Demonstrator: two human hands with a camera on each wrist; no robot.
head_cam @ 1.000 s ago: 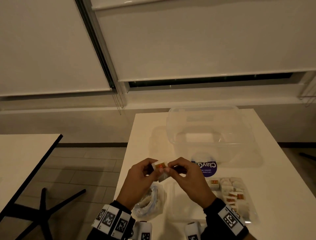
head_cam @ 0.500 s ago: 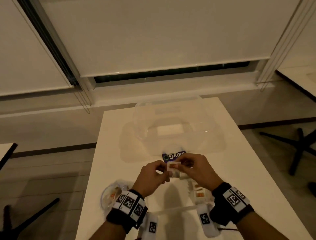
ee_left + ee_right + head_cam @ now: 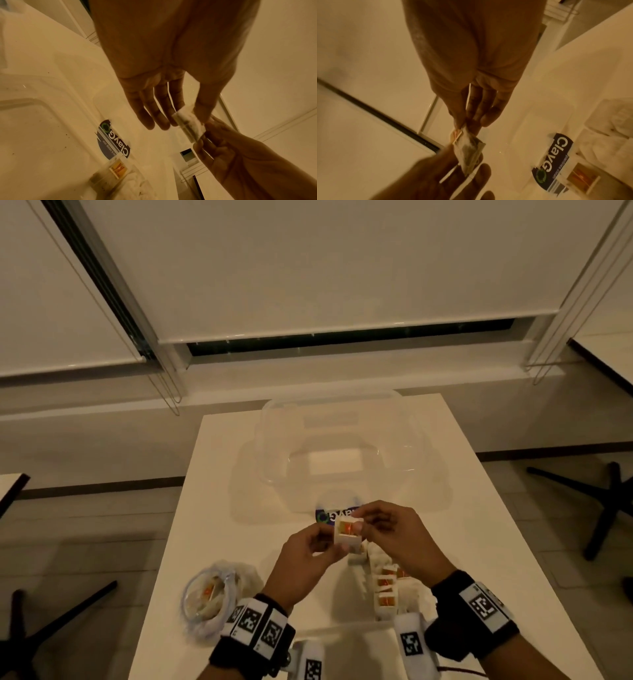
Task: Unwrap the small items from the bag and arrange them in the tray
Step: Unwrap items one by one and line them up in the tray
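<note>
In the head view, a small white sachet with an orange tag (image 3: 346,534) is pinched between the left hand (image 3: 310,559) and the right hand (image 3: 399,537) at centre frame. Behind it a clear plastic tub (image 3: 337,453) with a dark blue "ClayG" label (image 3: 334,515) is seen. At lower left, sachets are held in a clear plastic bag (image 3: 209,602); more are lined in the clear tray (image 3: 387,590) under the right hand.

In the left wrist view, "ClayG" is read on the label (image 3: 114,140) at lower centre.

In the right wrist view, the tag is pinched.

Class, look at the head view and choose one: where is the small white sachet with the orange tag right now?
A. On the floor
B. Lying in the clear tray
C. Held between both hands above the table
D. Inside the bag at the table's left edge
C: the left hand and right hand both pinch the sachet in the air above the table.
</note>
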